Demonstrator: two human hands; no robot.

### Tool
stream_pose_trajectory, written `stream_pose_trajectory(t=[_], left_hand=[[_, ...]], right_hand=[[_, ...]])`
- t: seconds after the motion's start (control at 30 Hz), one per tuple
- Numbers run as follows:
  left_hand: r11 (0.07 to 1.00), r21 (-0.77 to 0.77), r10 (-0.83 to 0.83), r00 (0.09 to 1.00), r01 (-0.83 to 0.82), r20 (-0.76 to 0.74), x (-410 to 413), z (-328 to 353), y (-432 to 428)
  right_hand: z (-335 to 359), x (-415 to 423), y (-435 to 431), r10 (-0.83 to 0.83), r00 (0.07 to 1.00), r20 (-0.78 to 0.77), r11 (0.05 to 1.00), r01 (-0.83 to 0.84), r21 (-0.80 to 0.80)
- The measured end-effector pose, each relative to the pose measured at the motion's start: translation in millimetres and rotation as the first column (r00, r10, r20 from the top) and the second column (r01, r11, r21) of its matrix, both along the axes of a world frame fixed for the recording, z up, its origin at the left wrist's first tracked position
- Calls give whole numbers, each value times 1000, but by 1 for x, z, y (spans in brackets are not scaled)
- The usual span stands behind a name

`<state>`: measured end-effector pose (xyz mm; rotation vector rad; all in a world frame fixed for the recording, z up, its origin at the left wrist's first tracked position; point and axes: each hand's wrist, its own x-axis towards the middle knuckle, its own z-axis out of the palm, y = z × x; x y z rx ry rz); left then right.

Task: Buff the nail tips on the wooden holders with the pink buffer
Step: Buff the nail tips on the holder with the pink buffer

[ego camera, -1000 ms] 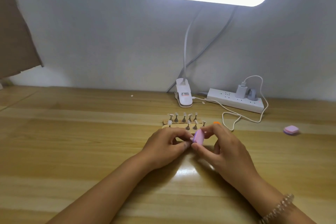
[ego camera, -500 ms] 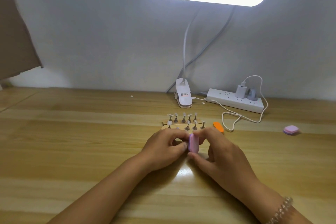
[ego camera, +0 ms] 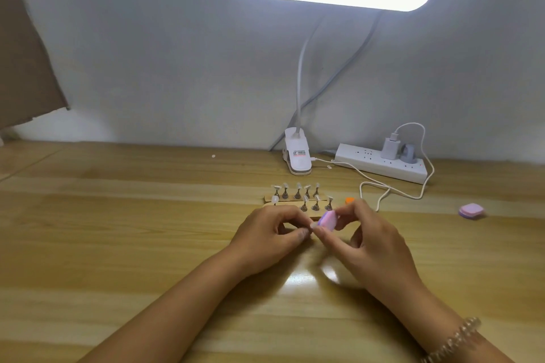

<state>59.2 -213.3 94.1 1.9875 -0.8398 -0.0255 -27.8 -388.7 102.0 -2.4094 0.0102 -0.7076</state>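
Note:
My right hand (ego camera: 365, 233) pinches a small pink buffer (ego camera: 328, 219) between thumb and fingers, tilted, just in front of the wooden holders. My left hand (ego camera: 267, 234) pinches a small nail tip on its stand (ego camera: 312, 225) against the buffer's lower edge; the tip is mostly hidden by my fingers. Two wooden holders (ego camera: 290, 200) lie side by side behind my hands, each carrying several small metal stands with pale nail tips (ego camera: 298, 190).
A clip lamp's base (ego camera: 297, 156) and a white power strip (ego camera: 383, 165) with a looping cable (ego camera: 392, 188) sit at the wall. A small orange object (ego camera: 349, 200) peeks out behind my right hand. Another pink block (ego camera: 471, 210) lies far right.
The buffer in my right hand has swung from upright to tilted right and slid slightly right against the tip. My right hand now covers most of the orange object. My left hand stays put.

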Motion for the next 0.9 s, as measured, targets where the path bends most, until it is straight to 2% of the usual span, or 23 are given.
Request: stream_pose_trajectory(t=[0.1,0.23,0.33,0.4,0.5,0.67,0.8,0.9], left_hand=[[1000,27,1,1000,-1,-12,0,1,0],[999,40,14,1000,-15,11,-1,1,1],[998,53,20,1000,-21,16,-2,2,1],[999,48,16,1000,-17,17,-2,2,1],[999,42,-4,1000,2,31,-1,2,2],[999,33,6,1000,-6,9,-2,2,2],[999,33,11,1000,-12,18,-1,2,1],[999,32,15,1000,-15,2,-1,1,2]], right_hand=[[0,-5,6,46,998,-38,992,-50,-112],[1,-2,3,-32,998,-56,988,23,-154],[2,-6,8,45,998,-38,976,-52,-210],[3,-6,8,57,997,-56,980,-66,-186],[3,-3,3,-3,999,-40,989,-3,-149],[2,-7,8,72,996,-47,978,-80,-194],[2,-2,1,-16,999,-35,992,12,-129],[1,-5,6,70,996,-61,981,-80,-177]])
